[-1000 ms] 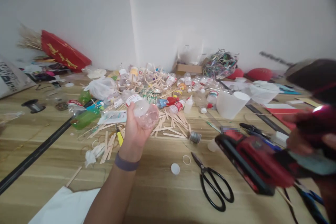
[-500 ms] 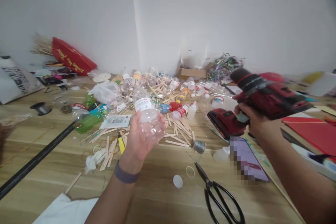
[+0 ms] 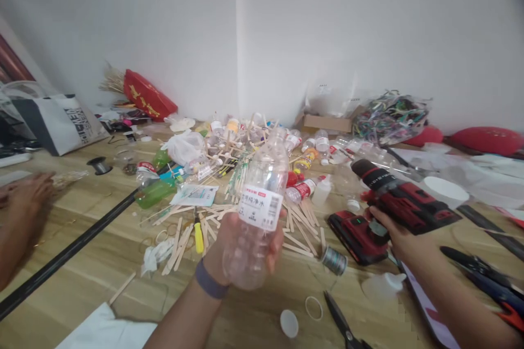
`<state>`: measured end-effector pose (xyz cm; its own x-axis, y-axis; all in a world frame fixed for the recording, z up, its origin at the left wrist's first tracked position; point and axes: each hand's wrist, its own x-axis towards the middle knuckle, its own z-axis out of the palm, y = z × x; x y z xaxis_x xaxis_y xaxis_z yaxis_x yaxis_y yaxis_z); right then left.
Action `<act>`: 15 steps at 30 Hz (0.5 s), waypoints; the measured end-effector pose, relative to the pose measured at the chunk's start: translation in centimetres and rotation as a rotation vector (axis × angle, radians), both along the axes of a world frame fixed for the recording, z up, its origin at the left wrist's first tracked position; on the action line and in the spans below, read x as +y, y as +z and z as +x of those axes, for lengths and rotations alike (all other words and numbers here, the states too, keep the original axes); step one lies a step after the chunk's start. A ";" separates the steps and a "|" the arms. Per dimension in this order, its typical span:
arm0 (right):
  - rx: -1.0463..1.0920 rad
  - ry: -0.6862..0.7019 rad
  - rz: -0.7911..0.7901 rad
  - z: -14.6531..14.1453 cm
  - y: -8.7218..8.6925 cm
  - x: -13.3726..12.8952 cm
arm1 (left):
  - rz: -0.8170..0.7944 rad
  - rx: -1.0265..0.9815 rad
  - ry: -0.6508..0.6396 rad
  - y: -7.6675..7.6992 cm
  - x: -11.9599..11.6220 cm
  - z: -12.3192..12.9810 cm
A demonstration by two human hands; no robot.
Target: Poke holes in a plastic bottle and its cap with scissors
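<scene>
My left hand (image 3: 231, 240), with a dark band on its wrist, is wrapped round a clear plastic bottle (image 3: 262, 204). The bottle stands nearly upright above the table and has a white label facing me. At the right, my right hand (image 3: 387, 223) grips the handle of a red and black cordless drill (image 3: 401, 199). The drill's chuck points to the upper left, and its battery base is low, near a spool of thread (image 3: 334, 260). A phone (image 3: 429, 305) lies partly hidden below my right forearm.
Wooden sticks (image 3: 180, 245), a yellow-handled tool (image 3: 198, 234), scissors (image 3: 341, 319) and many bottles cover the table (image 3: 94, 278). A long black bar (image 3: 69, 253) crosses the left side, near another person's hand (image 3: 30, 202). A cardboard box (image 3: 327, 122) is at the back.
The bottle has come closer and more upright in my left hand. My right hand and the drill are lower. The view has shifted, and another person's hand shows more at the left.
</scene>
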<state>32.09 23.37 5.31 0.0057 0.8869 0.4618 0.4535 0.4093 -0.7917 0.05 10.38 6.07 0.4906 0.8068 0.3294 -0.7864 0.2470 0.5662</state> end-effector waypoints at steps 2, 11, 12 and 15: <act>0.007 0.016 -0.043 0.1 -0.3 0.2 | 0.006 0.012 -0.047 -0.7 -0.2 0.2; 0.054 -0.010 -0.115 -0.3 -1.1 1.1 | -0.026 0.004 -0.153 -1.6 -0.6 0.9; 0.055 -0.017 -0.126 -0.4 -1.1 0.9 | -0.029 0.009 -0.146 -1.6 -0.7 0.9; 0.065 -0.038 -0.160 -0.7 -0.7 0.1 | -0.024 0.029 -0.125 -1.5 -1.4 0.6</act>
<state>31.41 23.46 4.56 0.0660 0.9476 0.3127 0.4119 0.2596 -0.8735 0.64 9.00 4.55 0.5970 0.7461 0.2947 -0.7319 0.3562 0.5809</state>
